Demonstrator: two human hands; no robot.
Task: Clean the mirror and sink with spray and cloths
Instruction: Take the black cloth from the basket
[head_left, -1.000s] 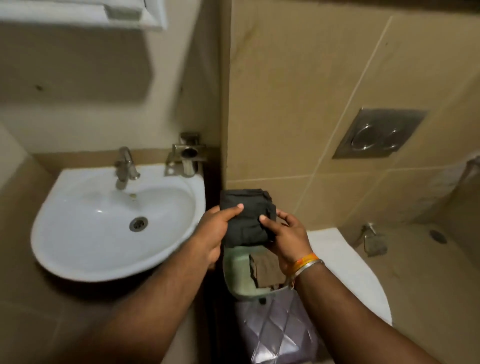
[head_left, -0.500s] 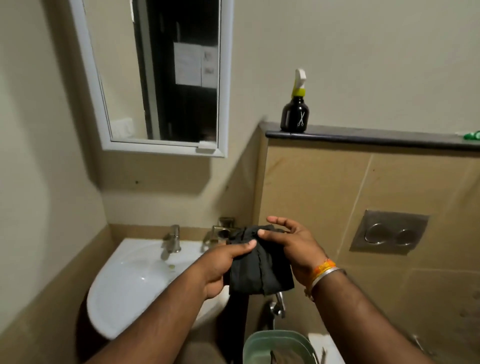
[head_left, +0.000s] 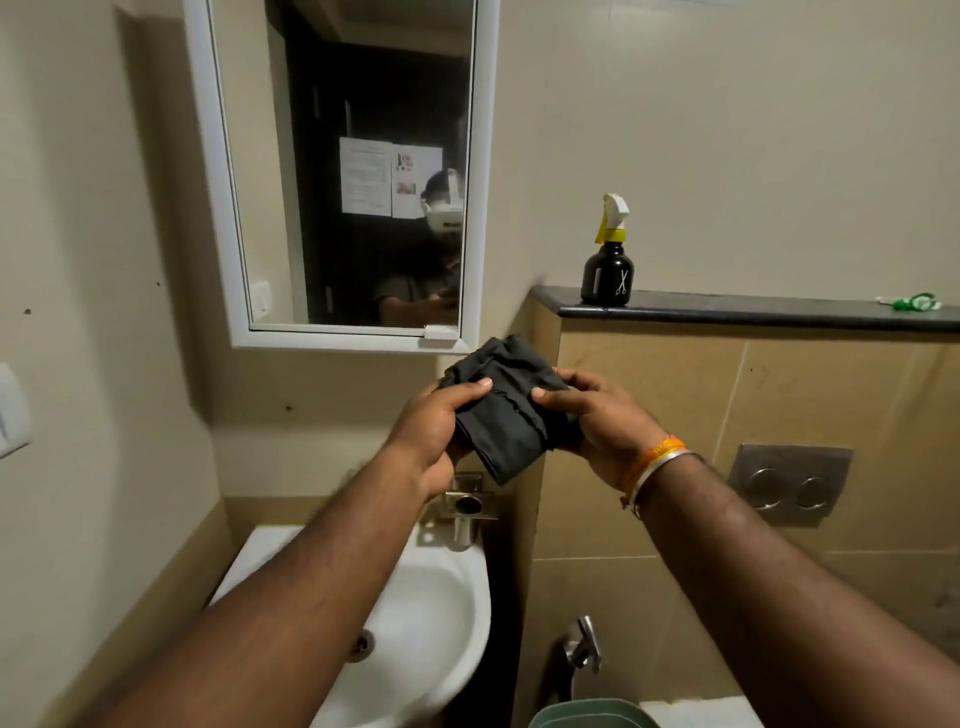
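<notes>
I have raised the cloth (head_left: 506, 410) higher since a moment ago, now just below the mirror (head_left: 343, 171). My left hand (head_left: 434, 434) and right hand (head_left: 597, 421) pinch it between thumbs and curled fingers, above the sink (head_left: 436, 623).

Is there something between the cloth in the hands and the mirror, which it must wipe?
Nothing visible does. Both hands, left and right, grip the cloth just below the lower right corner of the mirror, and open air lies between them. The spray bottle stands off to the right on the ledge.
</notes>
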